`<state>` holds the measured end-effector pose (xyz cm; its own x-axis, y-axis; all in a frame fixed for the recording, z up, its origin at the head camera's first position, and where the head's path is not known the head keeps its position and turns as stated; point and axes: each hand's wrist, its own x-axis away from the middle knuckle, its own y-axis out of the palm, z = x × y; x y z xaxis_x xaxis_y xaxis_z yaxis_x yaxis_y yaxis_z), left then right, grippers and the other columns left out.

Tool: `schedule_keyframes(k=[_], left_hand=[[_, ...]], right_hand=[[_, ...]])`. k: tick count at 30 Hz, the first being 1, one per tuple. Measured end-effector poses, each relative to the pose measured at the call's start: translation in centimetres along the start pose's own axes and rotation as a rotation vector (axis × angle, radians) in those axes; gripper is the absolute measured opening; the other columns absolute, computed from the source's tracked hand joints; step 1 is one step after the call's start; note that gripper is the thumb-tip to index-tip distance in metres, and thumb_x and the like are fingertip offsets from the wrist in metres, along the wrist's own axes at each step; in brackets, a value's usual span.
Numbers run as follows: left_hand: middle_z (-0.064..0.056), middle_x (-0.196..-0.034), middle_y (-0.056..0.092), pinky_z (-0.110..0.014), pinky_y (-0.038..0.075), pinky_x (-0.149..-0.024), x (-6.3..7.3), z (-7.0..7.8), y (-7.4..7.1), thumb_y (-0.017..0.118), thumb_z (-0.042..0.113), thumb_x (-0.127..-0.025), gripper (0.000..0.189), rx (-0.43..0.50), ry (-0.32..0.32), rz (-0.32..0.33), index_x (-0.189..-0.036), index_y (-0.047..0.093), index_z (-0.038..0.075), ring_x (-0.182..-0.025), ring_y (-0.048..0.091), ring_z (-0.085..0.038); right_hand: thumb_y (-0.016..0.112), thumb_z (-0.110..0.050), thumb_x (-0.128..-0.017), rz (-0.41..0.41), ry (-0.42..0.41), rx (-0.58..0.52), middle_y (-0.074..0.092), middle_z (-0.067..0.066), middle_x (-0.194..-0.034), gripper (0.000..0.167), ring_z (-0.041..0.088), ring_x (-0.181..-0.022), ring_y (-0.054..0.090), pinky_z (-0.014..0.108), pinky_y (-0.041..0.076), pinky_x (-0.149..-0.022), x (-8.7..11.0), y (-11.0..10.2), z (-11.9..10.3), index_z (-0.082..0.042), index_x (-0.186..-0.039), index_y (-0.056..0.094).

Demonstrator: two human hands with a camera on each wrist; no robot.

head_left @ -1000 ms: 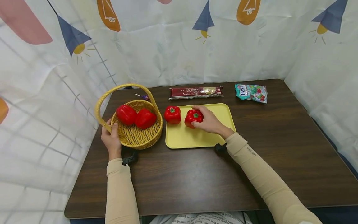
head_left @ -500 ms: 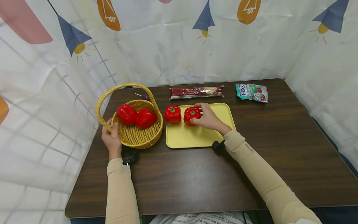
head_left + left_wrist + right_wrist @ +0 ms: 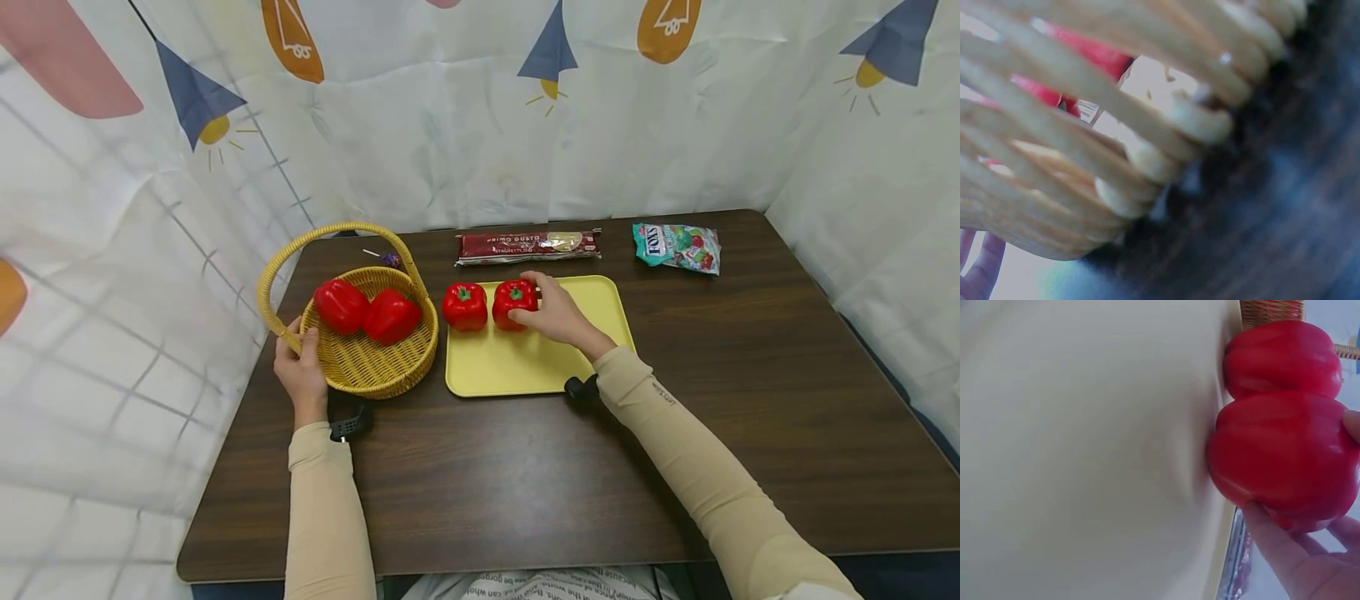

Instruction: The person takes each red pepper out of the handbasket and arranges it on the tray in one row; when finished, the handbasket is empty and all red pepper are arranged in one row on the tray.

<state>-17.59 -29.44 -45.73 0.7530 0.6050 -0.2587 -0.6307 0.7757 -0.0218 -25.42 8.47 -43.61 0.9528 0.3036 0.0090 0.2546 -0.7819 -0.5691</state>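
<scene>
At twelve o'clock on the table (image 3: pixel 525 483), a red packet (image 3: pixel 510 247) reads "PRIMO GUSTO". At one, a teal bag (image 3: pixel 678 248) bears unclear lettering.

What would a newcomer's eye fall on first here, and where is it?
Probably the four red peppers: two in the yellow basket, two at the left end of the yellow tray. The person's right grip holds one of the latter; the left grip holds the basket's rim.

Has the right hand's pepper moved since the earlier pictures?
Yes: in the head view, the held pepper shifted slightly left and up relative to the tray.
</scene>
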Motion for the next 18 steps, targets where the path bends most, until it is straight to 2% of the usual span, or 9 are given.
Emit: schedule_keyframes(k=[7,18], left_hand=[[-0.03,-0.125,0.055,-0.021,0.042,-0.084,0.0,0.0,-0.03,0.059,0.012,-0.093,0.04,0.003,0.005,-0.001,-0.128,0.057,-0.009,-0.096,0.054,-0.008],[-0.029,-0.126,0.055,-0.021,0.043,-0.084,0.02,0.11,0.05,0.059,0.012,-0.093,0.04,0.0,-0.003,0.0,-0.126,0.057,-0.011,-0.097,0.054,-0.009]], right_hand=[[0.071,-0.021,-0.084,-0.032,-0.04,0.015,0.041,0.017,-0.144,0.08,0.034,-0.124,0.047,0.049,0.044,-0.099,-0.38,0.35,0.44,-0.008,-0.152,0.03],[0.075,-0.017,-0.082,-0.044,-0.032,-0.02,0.04,0.017,-0.144,0.088,0.034,-0.122,0.049,0.047,0.047,-0.097,-0.42,0.59,0.51,-0.005,-0.152,0.025]])
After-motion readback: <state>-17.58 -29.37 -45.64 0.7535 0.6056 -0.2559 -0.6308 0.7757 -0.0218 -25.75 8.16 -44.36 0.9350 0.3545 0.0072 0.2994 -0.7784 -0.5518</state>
